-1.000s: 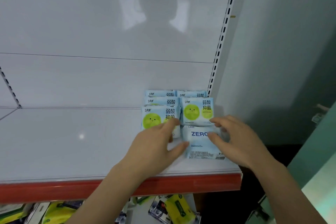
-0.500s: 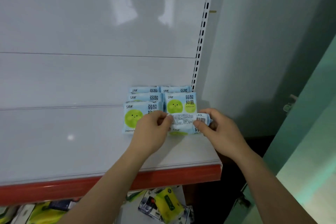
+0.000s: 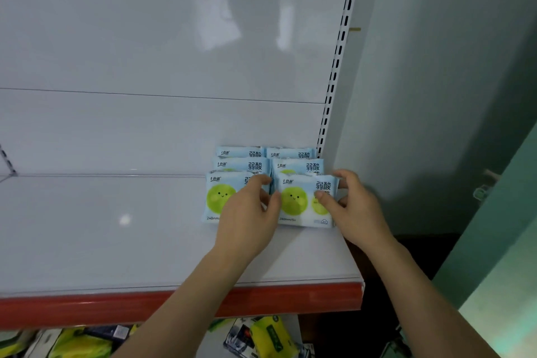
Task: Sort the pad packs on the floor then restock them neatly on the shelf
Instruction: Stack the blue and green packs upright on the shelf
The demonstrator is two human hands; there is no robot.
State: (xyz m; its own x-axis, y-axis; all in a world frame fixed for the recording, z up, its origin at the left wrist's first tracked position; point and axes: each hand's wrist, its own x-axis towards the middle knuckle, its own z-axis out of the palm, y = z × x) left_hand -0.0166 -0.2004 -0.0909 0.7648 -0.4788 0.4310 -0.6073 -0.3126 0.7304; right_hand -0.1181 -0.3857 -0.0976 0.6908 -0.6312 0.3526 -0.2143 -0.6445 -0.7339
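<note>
Both hands grip the front right pad pack (image 3: 302,200), now upright on the shelf (image 3: 116,241): left hand (image 3: 250,218) pinching its left edge, right hand (image 3: 353,209) its right. Half a second ago it lay tilted, barcode up.

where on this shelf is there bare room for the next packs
The shelf is bare left of the blue packs, out to its left end, and along the front by the red edge. The right rear corner by the slotted upright is crowded: packs in two columns, with both hands there.
</note>
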